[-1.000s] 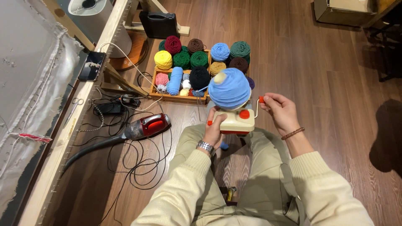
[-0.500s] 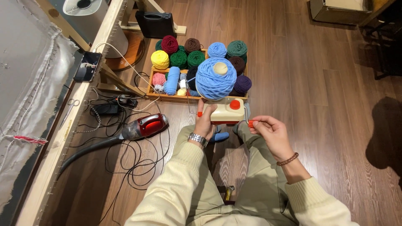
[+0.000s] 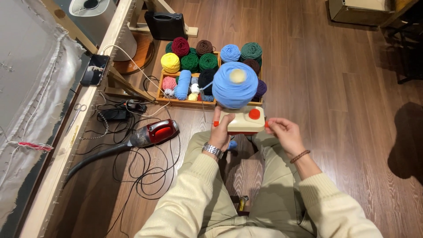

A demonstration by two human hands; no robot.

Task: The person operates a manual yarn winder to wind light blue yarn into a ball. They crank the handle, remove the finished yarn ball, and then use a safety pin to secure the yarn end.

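A brown wooden plank floor (image 3: 335, 88) fills most of the view, with a pale stretched fabric frame (image 3: 31, 88) leaning along the left edge. On the floor ahead sits a shallow wooden crate (image 3: 185, 102) packed with balls of yarn in yellow, green, maroon, brown, blue and purple. To its left lies a red and grey handheld vacuum cleaner (image 3: 152, 133) among a tangle of black cables (image 3: 150, 176). A black smartphone (image 3: 94, 69) rests on the frame's wooden rail.

The person sits with legs in pale trousers, holding a cream plastic yarn winder with a red round knob (image 3: 243, 120) above the knees, just in front of the crate. On top of the winder sits a large, round light-blue yarn cake (image 3: 234, 85) with a pale core showing at its centre.

The left hand (image 3: 220, 132), with a silver wristwatch, wraps its fingers closed around the winder's left end. The right hand (image 3: 286, 133), wearing a thin brown bracelet, has its fingers pinched closed on a small red crank handle (image 3: 267, 124) at the winder's right side.
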